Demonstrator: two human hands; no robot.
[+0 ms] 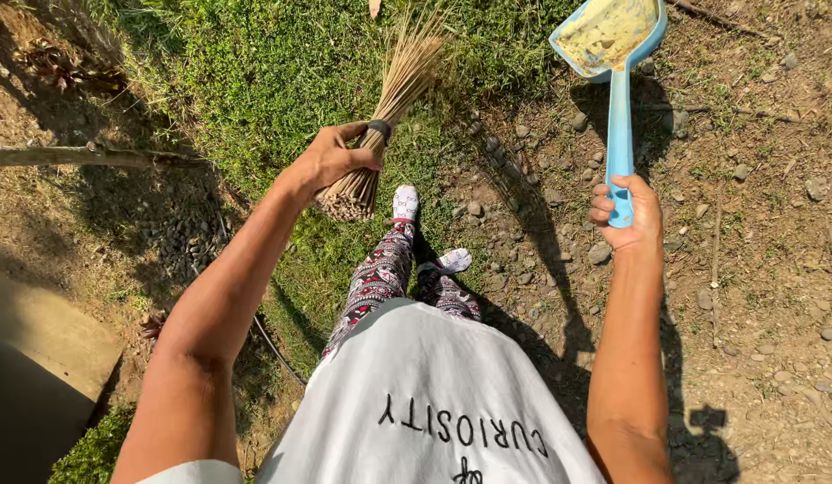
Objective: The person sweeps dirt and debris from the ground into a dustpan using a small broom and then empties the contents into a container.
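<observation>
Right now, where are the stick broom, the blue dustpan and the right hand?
stick broom [391, 99], head view, on the bundled sticks above the dark band.
blue dustpan [620, 116], head view, on the middle of its long handle.
right hand [627, 215], head view, on the back of the hand gripping the handle end.

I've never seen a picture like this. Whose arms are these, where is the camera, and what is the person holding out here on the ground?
There is no machine here: a person wears one camera on the head, looking straight down, so you see their own two arms, white shirt and patterned trousers from above. The left hand grips a bundle of thin brown sticks bound with a dark band, a stick broom, held over the grass patch. The right hand holds the long handle of a blue dustpan, whose scoop looks coated with yellowish dirt. Below lies bare soil with pebbles on the right and a thin branch on the left. The dark shapes are shadows.
</observation>
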